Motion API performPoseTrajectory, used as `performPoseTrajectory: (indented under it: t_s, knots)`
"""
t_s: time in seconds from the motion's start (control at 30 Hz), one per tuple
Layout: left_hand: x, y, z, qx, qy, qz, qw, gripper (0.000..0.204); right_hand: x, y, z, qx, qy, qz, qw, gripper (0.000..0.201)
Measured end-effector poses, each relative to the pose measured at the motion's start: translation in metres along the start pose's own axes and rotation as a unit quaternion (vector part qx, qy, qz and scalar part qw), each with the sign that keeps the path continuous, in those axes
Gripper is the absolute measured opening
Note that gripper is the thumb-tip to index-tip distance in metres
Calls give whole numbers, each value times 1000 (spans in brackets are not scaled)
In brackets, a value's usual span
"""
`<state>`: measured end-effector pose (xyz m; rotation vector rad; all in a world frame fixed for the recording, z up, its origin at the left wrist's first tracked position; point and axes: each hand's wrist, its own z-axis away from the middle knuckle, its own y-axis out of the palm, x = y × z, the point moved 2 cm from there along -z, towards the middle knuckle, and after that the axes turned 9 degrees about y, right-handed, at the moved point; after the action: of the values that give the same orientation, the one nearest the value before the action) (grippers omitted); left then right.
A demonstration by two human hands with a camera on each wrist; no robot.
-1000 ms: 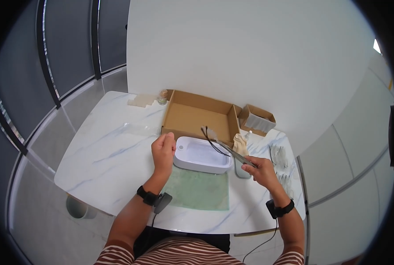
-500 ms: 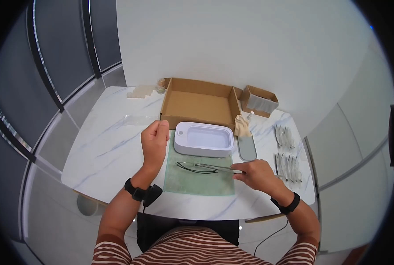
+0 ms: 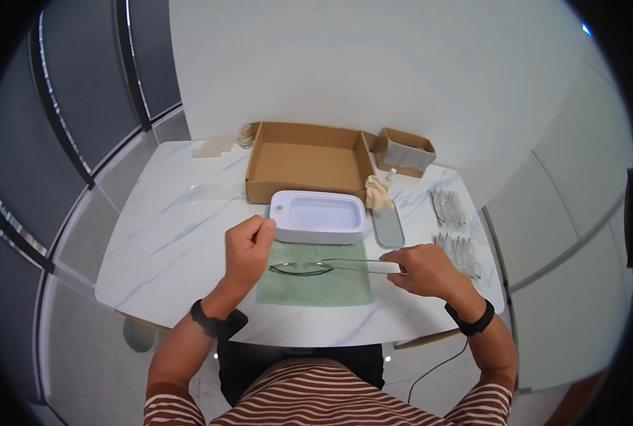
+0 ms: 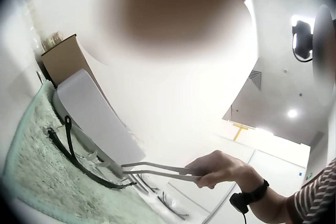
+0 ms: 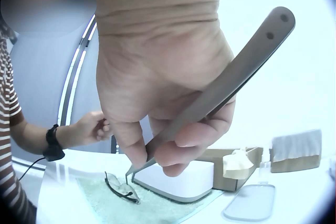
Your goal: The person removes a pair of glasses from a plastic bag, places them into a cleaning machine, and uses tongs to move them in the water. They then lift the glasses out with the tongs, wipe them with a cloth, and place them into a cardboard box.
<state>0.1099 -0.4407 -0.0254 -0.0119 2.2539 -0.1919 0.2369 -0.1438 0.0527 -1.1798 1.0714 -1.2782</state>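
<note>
A pair of glasses with thin dark temples [image 4: 84, 169] lies on the pale green towel [image 3: 316, 295], in front of a white tub with a button [image 3: 316, 235]. My right hand [image 3: 430, 270] holds metal tweezers [image 5: 247, 61] between thumb and fingers. The two legs of the tweezers are spread apart, their tips right at the glasses in the head view. To the left of the towel, my left hand [image 3: 247, 248] is raised with its fingers curled in, and nothing shows in it.
Behind the tub stands a shallow cardboard box [image 3: 306, 192], with a smaller lined box [image 3: 405, 155] to its right. A beige cloth [image 3: 378, 193] and a grey tray [image 3: 389, 231] lie right of the tub. Several more glasses [image 3: 448, 208] sit near the right edge.
My right hand brought the glasses in the tweezers from over the tub down onto the towel. The tweezers' legs have since spread apart. The left hand stays raised with curled fingers.
</note>
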Motion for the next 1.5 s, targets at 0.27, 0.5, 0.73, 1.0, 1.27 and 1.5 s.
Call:
performPoseTrajectory:
  t_s: [0.27, 0.5, 0.73, 1.0, 1.27, 1.5]
  knots:
    - [0, -10, -3, 8, -32, 21, 999, 40, -73, 9, 48, -177, 245, -251, 920, 38]
    - [0, 14, -4, 76, -20, 15, 997, 37, -106, 72, 12, -134, 240, -145, 951, 41]
    - [-34, 35, 10, 238, 27, -82, 967, 16, -103, 100, -26, -138, 202, -121, 962, 38]
    - [-27, 18, 35, 284, 100, -158, 940, 9, -95, 104, -37, -134, 204, -107, 964, 38]
    - [-5, -4, 55, 335, 133, -253, 898, 8, -98, 83, -40, -220, 174, -143, 949, 36]
    - [-2, -18, 52, 326, 144, -289, 889, 8, -74, 26, -106, -287, 76, -149, 943, 33]
